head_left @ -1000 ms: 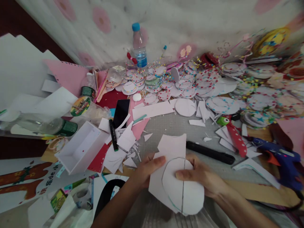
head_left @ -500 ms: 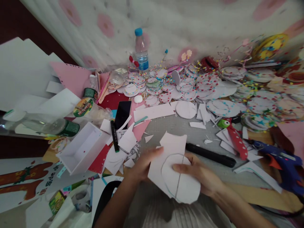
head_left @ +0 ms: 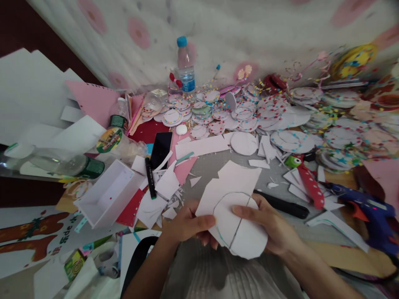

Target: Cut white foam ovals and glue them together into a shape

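A white sheet of foam board (head_left: 229, 178), with a circle and a straight line drawn on it, is held above the front edge of the table. Its lower right side is cut round along the circle, while the upper part has uneven, angular edges. My left hand (head_left: 195, 224) pinches its left side, thumb on top and fingers underneath. From the right, my right hand (head_left: 266, 222) grips it with the thumb lying on the drawn circle; the other fingers are mostly hidden behind it. Partly covered by the right hand, a black utility knife (head_left: 285, 206) lies on the table.
Stacks of decorated white discs (head_left: 246, 114) line the back beside a water bottle (head_left: 186, 66). A phone (head_left: 161, 149), a marker (head_left: 150, 178), paper scraps and a white box (head_left: 107, 195) lie left. A blue glue gun (head_left: 370, 211) and red-handled tool (head_left: 311, 187) are right.
The board has turned clockwise and its top now reaches further up and right. My left hand has slid down its left edge, with the thumb now nearer the circle.
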Tool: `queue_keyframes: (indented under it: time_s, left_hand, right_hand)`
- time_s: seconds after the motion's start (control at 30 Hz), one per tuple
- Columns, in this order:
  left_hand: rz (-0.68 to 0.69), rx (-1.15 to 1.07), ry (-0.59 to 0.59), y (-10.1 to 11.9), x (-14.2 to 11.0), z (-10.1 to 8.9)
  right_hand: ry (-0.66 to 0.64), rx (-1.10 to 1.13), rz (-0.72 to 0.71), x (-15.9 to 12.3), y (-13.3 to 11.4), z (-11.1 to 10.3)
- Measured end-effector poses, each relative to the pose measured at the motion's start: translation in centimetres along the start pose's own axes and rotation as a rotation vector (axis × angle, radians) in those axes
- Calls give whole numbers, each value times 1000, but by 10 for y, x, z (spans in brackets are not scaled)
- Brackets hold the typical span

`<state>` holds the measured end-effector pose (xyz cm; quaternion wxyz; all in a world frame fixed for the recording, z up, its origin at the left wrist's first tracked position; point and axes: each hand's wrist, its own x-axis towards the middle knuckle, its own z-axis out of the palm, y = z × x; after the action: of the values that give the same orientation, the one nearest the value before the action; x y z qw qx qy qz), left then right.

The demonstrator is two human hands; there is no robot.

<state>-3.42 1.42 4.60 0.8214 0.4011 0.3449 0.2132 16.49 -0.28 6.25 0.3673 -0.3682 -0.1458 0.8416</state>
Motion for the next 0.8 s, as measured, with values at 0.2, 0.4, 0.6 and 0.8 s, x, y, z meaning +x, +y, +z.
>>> queue_keyframes:
  time_s: [0.2,0.4,0.6,0.8]
  left_hand:
    - [32,-90,10,-9,3,2]
    - [40,-110,59,-13,11,11]
    - [91,-70,145,-3,9,9]
    - [84,160,50,12,-6,10]
  right_hand:
    - [-30,24,-12,3,6,-3]
    - [23,65,-45,5,9,-2]
    - [190,46,-70,7,11,4]
    - [206,9,-62,0,3,6]
